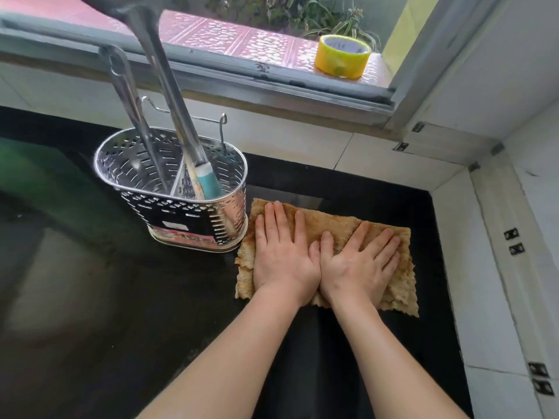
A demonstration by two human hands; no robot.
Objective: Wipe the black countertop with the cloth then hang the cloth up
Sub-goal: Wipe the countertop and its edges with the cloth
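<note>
**Both palms flat on cloth, back right corner of counter**

Currently both my hands press down on the cloth (328,234), fingers spread and straight, nothing pinched or gripped. My left hand (282,257) covers the cloth's left half, fingertips pointing toward the window. My right hand (360,264) sits on the right half, fingers angled up and to the right. My two thumbs lie side by side, touching or nearly so, at mid-cloth.

Cloth is tan-brown, fuzzy, spread out flat and roughly rectangular on the black countertop (106,313). It lies near the counter's back right corner, close to the white tiled wall (490,297) on the right. Its left edge is just beside the base of a perforated metal utensil holder (178,201); cannot tell if they touch.

Holder stands upright on the counter and has a divider. Left compartment holds metal tongs (127,95), right one holds a long metal utensil handle (163,80) plus a teal-handled tool (208,182).

A yellow tape roll (341,55) sits on the window ledge (242,40), well apart from the cloth.
</note>
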